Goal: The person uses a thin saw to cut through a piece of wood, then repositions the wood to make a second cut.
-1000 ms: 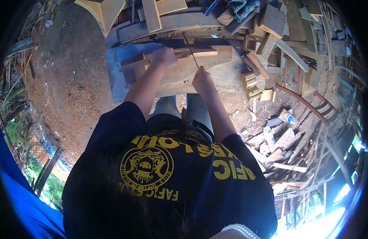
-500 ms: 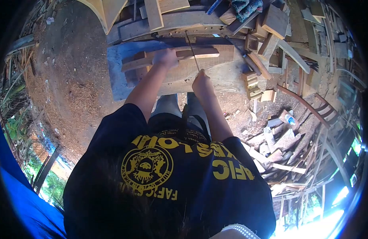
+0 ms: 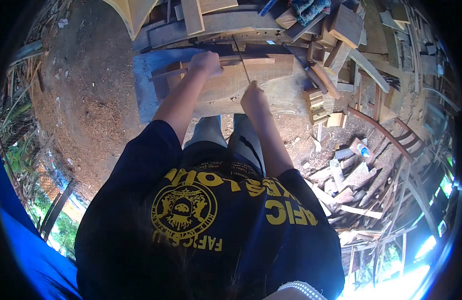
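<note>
My left hand point(image 3: 206, 64) is closed round a long, thin wooden strip point(image 3: 256, 61), which lies across a wide board on the workbench point(image 3: 146, 97). My right hand point(image 3: 254, 97) is wrapped round the near end of a thin, dark rod-like tool point(image 3: 241, 59). That tool slants away from me and crosses the strip to the right of my left hand. Its handle is hidden in my fingers, and I cannot tell whether it is a file or a saw.
Wood blocks point(image 3: 317, 107) and a wooden-handled tool point(image 3: 325, 82) lie at the bench's right end. Planks point(image 3: 193, 17) are beyond it. Offcuts point(image 3: 358, 177) are heaped on the ground at right, near a curved wooden frame point(image 3: 381, 129). Sawdust point(image 3: 103, 122) covers ground at left.
My left hand has moved slightly up and away from me, and the strip has turned to show a narrower face. My right hand has shifted slightly forward with the tool.
</note>
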Demonstrator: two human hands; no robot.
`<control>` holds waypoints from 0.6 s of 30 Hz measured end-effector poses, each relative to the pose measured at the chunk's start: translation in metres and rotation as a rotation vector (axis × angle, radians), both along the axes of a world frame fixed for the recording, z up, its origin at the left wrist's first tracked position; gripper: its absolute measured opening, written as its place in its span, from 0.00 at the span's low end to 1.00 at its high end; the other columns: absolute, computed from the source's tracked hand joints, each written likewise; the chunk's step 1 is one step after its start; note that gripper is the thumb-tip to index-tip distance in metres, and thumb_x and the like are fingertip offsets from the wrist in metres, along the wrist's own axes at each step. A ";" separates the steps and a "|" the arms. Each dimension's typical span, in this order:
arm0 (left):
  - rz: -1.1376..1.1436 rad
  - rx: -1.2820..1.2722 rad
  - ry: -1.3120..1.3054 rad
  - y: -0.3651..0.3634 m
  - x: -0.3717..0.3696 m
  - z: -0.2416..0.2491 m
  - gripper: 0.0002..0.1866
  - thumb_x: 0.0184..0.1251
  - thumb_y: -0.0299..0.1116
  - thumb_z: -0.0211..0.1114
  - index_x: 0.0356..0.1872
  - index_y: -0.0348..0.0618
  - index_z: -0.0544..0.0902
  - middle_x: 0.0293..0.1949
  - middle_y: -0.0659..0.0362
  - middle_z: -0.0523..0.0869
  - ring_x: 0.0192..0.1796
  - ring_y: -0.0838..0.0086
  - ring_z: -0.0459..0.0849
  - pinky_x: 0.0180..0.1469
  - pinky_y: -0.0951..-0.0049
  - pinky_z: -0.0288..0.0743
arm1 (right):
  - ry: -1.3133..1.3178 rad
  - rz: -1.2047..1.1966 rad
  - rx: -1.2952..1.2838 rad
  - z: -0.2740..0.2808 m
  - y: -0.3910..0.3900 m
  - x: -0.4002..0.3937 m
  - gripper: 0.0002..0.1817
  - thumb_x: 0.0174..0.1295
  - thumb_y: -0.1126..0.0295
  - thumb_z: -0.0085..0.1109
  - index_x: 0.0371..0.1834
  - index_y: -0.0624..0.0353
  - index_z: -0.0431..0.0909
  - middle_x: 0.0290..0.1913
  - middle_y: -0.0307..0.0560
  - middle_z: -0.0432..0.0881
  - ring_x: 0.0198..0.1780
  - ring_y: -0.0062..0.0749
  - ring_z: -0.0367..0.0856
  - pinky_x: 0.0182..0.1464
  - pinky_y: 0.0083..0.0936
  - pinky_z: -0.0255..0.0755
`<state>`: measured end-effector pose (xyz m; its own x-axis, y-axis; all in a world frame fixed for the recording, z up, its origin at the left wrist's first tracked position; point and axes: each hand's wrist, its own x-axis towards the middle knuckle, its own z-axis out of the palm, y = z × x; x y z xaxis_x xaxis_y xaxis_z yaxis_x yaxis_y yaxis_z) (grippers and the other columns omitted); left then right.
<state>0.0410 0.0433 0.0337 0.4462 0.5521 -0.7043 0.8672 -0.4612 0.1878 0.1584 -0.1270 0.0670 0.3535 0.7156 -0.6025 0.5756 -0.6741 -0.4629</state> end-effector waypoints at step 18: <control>-0.009 0.037 0.028 -0.004 0.006 0.010 0.28 0.59 0.60 0.58 0.41 0.42 0.86 0.38 0.49 0.87 0.43 0.56 0.87 0.47 0.60 0.81 | 0.057 -0.051 0.039 0.025 -0.038 0.007 0.08 0.65 0.70 0.43 0.41 0.64 0.67 0.32 0.74 0.79 0.38 0.70 0.79 0.39 0.56 0.73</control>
<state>0.0473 0.0397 0.0437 0.4316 0.5743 -0.6956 0.8677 -0.4750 0.1462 0.1653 -0.1649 0.0924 0.3555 0.7210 -0.5948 0.5131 -0.6825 -0.5206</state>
